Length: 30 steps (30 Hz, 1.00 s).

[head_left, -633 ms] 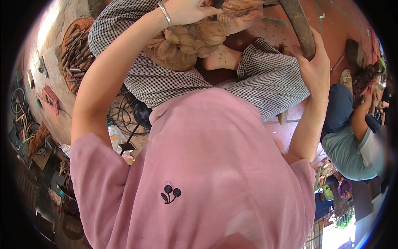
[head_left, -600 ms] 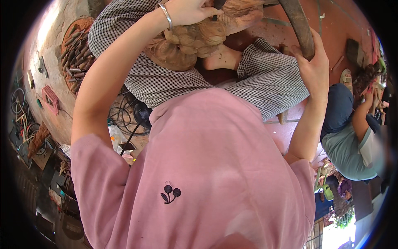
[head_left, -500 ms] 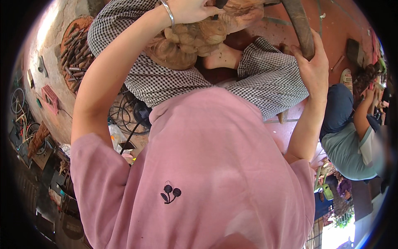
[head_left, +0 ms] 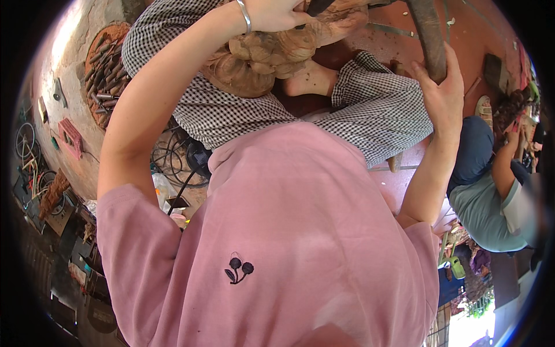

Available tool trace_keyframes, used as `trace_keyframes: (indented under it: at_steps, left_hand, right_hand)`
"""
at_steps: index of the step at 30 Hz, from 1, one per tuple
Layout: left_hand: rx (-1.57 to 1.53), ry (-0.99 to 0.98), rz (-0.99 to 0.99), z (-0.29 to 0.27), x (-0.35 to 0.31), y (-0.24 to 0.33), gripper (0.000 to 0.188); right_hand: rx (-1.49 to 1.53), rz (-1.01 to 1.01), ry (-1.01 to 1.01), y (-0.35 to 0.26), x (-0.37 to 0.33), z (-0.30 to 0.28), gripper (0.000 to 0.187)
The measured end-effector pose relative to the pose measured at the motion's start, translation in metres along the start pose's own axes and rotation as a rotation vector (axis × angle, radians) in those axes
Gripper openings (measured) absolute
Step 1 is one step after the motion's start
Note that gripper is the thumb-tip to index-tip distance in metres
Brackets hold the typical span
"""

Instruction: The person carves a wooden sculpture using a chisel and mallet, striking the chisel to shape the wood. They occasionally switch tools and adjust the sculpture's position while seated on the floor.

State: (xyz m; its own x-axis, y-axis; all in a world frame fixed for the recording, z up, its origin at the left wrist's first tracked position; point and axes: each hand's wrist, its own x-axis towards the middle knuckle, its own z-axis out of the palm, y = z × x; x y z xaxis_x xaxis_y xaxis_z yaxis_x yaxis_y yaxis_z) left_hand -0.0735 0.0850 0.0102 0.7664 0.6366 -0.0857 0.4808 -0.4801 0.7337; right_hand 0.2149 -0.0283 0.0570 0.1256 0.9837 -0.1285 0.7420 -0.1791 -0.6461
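Far left, a heap of slim tools on the ground! Across to the carved wood, there by the checked trousers, and just above it the left hand, fingers closed on a dark tool at the top edge. Bare foot beside the carving. Then a curved wooden bar, its lower end gripped by the right hand's fingers; rightmost, a co-worker.

A lobed brown wood carving lies near a tilted dark tool and curved wooden bar.
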Motion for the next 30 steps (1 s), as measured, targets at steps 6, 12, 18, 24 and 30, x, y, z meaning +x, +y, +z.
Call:
trace_keyframes:
  at_steps: [6,12,18,24,30]
  left_hand:
    - [0.030,-0.012,0.048,-0.003,0.006,0.008,0.033]
    - [0.072,-0.002,0.013,-0.003,0.001,0.009,0.031]
    - [0.212,0.048,0.023,0.015,-0.001,-0.004,0.037]
    - [0.217,0.057,0.071,0.019,0.000,-0.010,0.041]
    - [0.185,-0.033,-0.027,0.011,0.002,0.004,0.047]
  right_hand:
    - [-0.225,-0.053,0.036,-0.008,0.000,-0.008,0.055]
    - [-0.294,-0.038,0.040,-0.013,0.000,-0.008,0.056]
    - [-0.261,0.003,0.102,-0.017,-0.008,-0.003,0.056]
    - [-0.119,0.032,0.015,-0.010,-0.019,0.005,0.055]
    - [0.008,0.205,-0.033,-0.009,-0.028,0.010,0.054]
